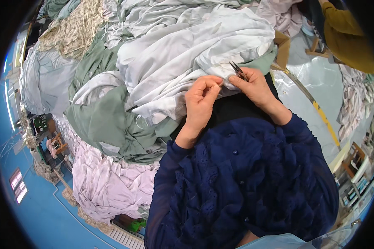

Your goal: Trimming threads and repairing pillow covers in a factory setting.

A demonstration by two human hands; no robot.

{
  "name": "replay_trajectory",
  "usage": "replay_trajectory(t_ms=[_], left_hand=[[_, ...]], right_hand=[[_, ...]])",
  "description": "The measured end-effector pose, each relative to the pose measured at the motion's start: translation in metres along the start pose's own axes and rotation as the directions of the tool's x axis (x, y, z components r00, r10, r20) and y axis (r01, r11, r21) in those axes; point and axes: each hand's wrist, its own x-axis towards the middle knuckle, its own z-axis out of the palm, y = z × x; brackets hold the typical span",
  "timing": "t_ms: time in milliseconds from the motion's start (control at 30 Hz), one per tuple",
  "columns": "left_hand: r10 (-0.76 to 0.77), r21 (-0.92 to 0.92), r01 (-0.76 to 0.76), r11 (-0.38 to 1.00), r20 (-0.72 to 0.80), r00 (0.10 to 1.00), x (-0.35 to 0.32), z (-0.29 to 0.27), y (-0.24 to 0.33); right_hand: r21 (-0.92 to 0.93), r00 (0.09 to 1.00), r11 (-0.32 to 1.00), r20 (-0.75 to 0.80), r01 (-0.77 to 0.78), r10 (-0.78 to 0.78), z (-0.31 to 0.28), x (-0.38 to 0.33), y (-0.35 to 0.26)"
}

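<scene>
My right hand is closed around small dark thread snips, whose pointed blades stick up past the fingers. Close beside it, my left hand pinches at the edge of a white cloth; the exact bit between its fingertips is too small to make out. The two hands nearly meet over my lap. This white cloth lies in a large crumpled heap in front of me. Sage-green fabric is bunched to the left of my left hand, partly under the white.
Pale pink cloth is piled at the lower left, and patterned beige fabric at the far left. A cardboard box stands right of the heap. Yellow marking tape runs along the grey floor. A person in a mustard sleeve is at the upper right.
</scene>
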Motion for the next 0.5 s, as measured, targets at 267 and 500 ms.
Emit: replay_trajectory(t_ms=[267,500], left_hand=[[-0.147,-0.086,0.163,0.983,0.172,0.974,0.017,0.015,0.001],[-0.084,-0.081,0.105,0.991,0.230,0.970,0.024,0.014,-0.003]], right_hand=[[-0.201,0.973,0.977,-0.202,0.071,-0.112,-0.016,-0.010,-0.001],[0.177,0.984,0.974,-0.082,-0.142,0.158,0.002,-0.050,-0.025]])
